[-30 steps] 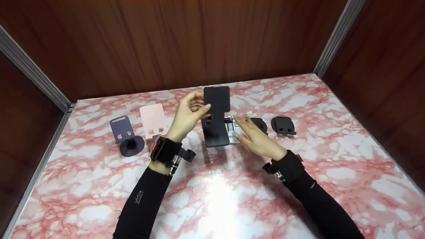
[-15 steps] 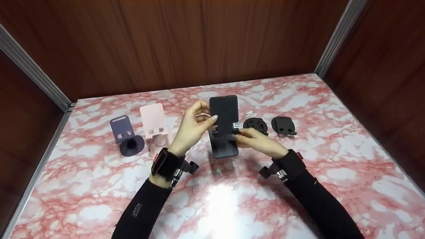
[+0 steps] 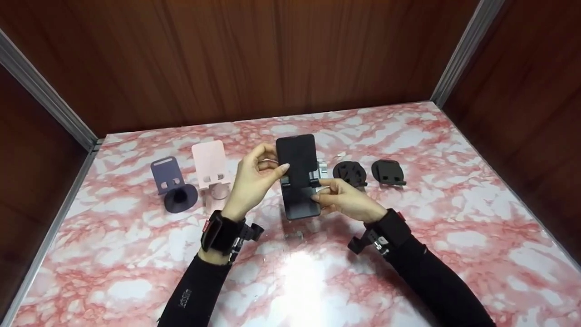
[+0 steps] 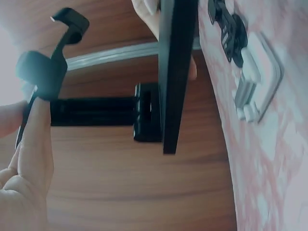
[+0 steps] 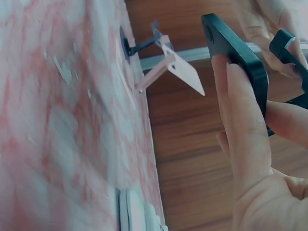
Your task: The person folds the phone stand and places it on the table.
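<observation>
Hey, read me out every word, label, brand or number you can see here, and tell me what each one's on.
"LetsSlim", roughly, in blurred pale letters: left sleeve.
Pale marks, too small to read: red tag on the left wristband.
Right wristband: no legible text.
Held black stand, pink stand and purple stand: no lettering that I can make out.

The left hand (image 4: 31, 168) pinches a black phone stand (image 4: 94, 111), the right hand (image 4: 147, 18) touches its flat base (image 4: 175, 82), and a white folded stand (image 4: 265, 72) lies on the marbled tabletop (image 4: 262, 168).
</observation>
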A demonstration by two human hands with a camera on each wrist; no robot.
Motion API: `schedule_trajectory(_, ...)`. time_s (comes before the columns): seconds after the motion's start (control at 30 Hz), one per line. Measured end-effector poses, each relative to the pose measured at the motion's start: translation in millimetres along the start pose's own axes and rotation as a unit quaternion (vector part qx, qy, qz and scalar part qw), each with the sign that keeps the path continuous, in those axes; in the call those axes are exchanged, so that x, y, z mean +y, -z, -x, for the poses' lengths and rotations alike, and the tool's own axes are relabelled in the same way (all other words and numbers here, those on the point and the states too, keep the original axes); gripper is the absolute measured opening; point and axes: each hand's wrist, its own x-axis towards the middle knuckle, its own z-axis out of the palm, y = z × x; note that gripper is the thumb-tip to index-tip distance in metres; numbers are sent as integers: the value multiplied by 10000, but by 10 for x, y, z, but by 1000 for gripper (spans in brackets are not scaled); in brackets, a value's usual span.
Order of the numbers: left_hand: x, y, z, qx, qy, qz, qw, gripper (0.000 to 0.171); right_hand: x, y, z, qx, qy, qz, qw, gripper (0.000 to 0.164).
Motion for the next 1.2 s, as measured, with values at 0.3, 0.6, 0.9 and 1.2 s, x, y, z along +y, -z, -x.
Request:
schedule_trajectory(0.3, 17, 99, 61, 99, 74, -419, 9990, 25, 28, -99, -13, -210, 2, -314, 9993, 61)
schedule_trajectory(0.6, 9, 98, 35, 267, -173, -797, 9963, 24, 20, -102, 7, 259, -39, -129, 9996, 70)
schedule_trajectory(0.9, 59, 61, -4, 219, -500, -1432, 9882, 21, -6, -81, 6, 293, -14, -25, 9996, 69)
schedule_trajectory(1.2, 26, 30, -88, 166, -992, -1855, 9775, 22, -39, -123, 12, 314, 34, -233, 9992, 67)
